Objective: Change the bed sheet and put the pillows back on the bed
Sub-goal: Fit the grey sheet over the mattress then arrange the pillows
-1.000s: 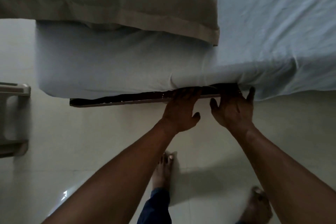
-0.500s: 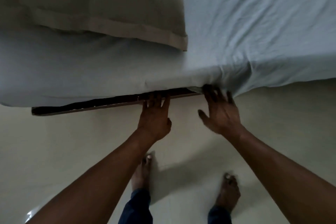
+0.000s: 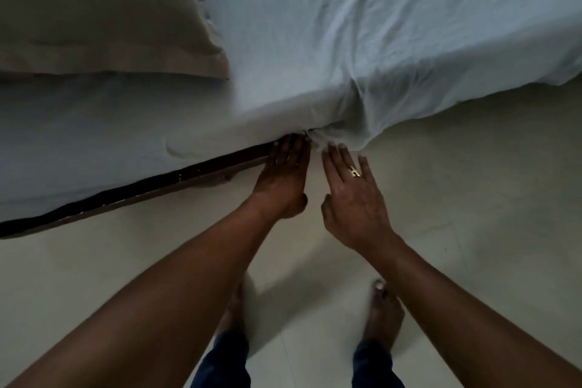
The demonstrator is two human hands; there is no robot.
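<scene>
Both hands have moved along the bed frame [image 3: 157, 186], away from the pillow [image 3: 94, 9]; the sheet [image 3: 346, 41] above the frame's bared stretch now lies tucked and smooth; past the frame's visible end it hangs loose. The left hand [image 3: 283, 179] lies flat, fingers straight, tips at the gap above the frame; the right hand [image 3: 352, 198], fingers spread, pushes a bunch of sheet inward; neither grips anything. The tucking seems partly done.

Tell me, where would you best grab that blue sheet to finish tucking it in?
Probably the loose hem of the sheet hanging right of the right hand, pinched from below on the floor side. There it droops free in folds; leftward it already lies flat and tucked above the bed frame, leaving nothing to pinch.
</scene>
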